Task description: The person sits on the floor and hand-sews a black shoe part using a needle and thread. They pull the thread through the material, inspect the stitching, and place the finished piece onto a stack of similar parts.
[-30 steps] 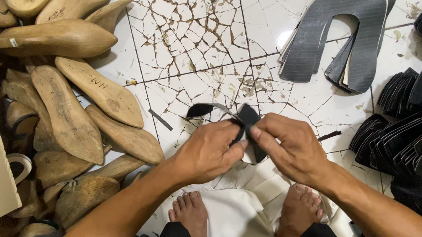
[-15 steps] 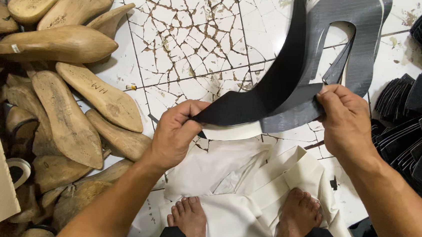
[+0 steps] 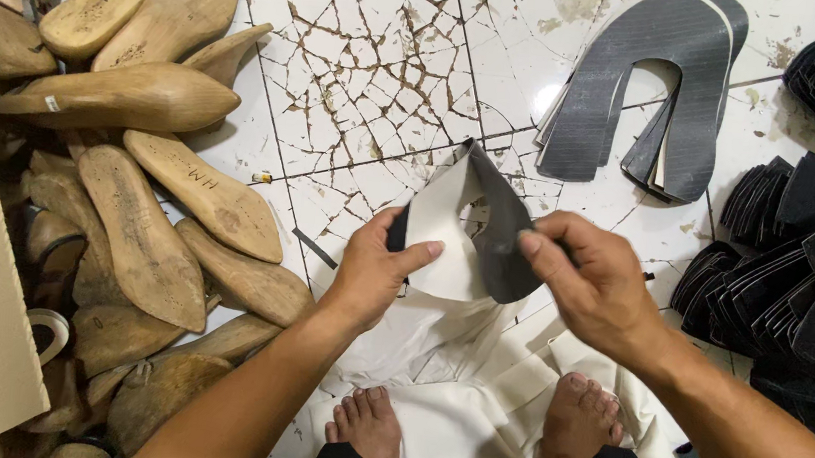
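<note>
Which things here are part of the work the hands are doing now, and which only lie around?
In use:
- left hand and right hand, both gripping the folded dark piece with white lining
- white cut pieces under the hands

Lying around:
- wooden shoe lasts
- grey U-shaped pieces
- stacks of black cut pieces
- cracked tile floor

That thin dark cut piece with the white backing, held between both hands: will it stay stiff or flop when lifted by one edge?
Probably floppy: the thin dark cut piece with the white backing folds over between the left hand and right hand. Likely light, since fingertip pinches carry it. It seems to keep some body, because its upper tip stands up unsupported.
</note>
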Demonstrator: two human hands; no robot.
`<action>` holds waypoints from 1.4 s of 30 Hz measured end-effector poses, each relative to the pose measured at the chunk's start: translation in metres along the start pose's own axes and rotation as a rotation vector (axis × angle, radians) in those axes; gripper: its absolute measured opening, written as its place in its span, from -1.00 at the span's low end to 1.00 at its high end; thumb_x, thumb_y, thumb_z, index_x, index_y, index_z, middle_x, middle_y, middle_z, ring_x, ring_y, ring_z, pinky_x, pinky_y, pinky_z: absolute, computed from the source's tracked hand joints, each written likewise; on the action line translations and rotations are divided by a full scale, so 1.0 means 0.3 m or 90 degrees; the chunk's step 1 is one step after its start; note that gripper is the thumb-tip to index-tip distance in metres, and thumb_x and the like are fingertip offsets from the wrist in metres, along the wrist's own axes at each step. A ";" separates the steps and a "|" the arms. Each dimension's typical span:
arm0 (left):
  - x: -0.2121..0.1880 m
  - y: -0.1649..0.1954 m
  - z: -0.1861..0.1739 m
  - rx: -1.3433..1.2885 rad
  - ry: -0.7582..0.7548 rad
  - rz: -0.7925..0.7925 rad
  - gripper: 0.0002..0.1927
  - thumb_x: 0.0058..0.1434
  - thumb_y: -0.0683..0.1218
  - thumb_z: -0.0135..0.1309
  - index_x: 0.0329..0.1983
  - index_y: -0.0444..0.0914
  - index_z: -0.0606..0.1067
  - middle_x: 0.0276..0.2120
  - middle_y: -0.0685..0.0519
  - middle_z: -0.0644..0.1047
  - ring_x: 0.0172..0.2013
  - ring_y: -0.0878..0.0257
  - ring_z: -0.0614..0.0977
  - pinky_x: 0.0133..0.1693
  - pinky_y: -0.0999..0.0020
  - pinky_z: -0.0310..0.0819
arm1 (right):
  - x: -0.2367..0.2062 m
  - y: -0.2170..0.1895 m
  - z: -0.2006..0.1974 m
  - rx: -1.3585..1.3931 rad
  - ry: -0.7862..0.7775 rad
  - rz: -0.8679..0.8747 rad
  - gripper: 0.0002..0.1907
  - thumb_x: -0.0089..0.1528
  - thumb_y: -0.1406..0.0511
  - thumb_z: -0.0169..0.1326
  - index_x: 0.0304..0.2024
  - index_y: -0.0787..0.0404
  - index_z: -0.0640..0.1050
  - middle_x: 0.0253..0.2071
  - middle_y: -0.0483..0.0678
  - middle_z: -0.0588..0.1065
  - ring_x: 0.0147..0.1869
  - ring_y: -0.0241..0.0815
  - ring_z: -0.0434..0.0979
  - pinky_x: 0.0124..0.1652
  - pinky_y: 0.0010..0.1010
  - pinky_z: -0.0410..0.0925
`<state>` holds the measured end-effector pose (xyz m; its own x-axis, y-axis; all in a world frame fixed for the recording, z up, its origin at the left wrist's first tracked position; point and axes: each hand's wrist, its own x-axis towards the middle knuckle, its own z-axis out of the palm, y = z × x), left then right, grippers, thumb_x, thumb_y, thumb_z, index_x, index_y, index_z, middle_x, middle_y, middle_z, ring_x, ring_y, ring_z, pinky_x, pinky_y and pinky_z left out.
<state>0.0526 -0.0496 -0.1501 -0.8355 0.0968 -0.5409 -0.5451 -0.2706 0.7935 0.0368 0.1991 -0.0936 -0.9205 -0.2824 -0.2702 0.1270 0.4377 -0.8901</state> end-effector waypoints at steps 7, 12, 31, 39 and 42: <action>0.015 0.067 -0.127 0.072 0.107 0.059 -0.71 0.11 -0.39 0.11 -0.10 -0.34 0.52 -0.23 -0.02 0.63 -0.27 0.32 0.60 -0.18 0.48 0.51 | 0.059 0.112 -0.147 0.069 0.172 0.061 -0.80 0.42 0.28 0.03 -0.08 0.31 0.55 -0.28 -0.11 0.54 -0.24 -0.37 0.49 -0.20 -0.53 0.41; -0.003 0.155 -0.246 0.128 0.179 0.106 -0.57 0.03 -0.51 -0.08 -0.11 -0.31 0.53 -0.20 -0.01 0.62 -0.26 0.33 0.60 -0.17 0.50 0.51 | 0.088 0.142 -0.287 -0.023 0.276 0.089 -0.82 0.53 0.32 -0.02 -0.03 0.33 0.53 -0.22 -0.08 0.50 -0.23 -0.31 0.45 -0.24 -0.48 0.40; 0.005 0.338 -0.394 0.452 0.189 0.167 -0.72 0.20 -0.36 0.13 -0.04 -0.29 0.58 -0.25 0.06 0.62 -0.27 0.36 0.57 -0.20 0.48 0.46 | 0.136 0.126 -0.490 -0.338 0.320 -0.052 -0.78 0.62 0.30 -0.08 0.06 0.39 0.43 -0.17 0.09 0.51 -0.21 -0.15 0.52 -0.22 -0.45 0.40; -0.061 0.237 -0.259 0.573 0.000 -0.042 -0.74 0.17 -0.21 0.11 -0.08 -0.21 0.65 -0.38 0.13 0.70 -0.38 0.40 0.62 -0.25 0.46 0.51 | 0.120 0.068 -0.249 -0.564 -0.003 -0.130 -0.18 0.05 -0.01 0.29 0.29 0.20 0.44 0.36 0.16 0.35 0.39 0.13 0.32 0.24 0.04 0.21; -0.083 0.227 -0.237 0.560 -0.019 0.023 -0.79 0.17 -0.19 0.11 -0.14 -0.27 0.64 -0.46 0.13 0.66 -0.40 0.43 0.56 -0.28 0.45 0.49 | 0.141 0.091 -0.083 -0.493 -0.078 -0.172 -0.09 0.01 -0.11 0.31 0.24 0.28 0.42 0.29 0.20 0.35 0.32 0.21 0.31 0.22 -0.01 0.19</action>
<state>0.0412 -0.1386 -0.1024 -0.8480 0.1314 -0.5134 -0.3639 0.5600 0.7443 -0.0079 0.2203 -0.1202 -0.8301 -0.5336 -0.1617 -0.4244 0.7928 -0.4375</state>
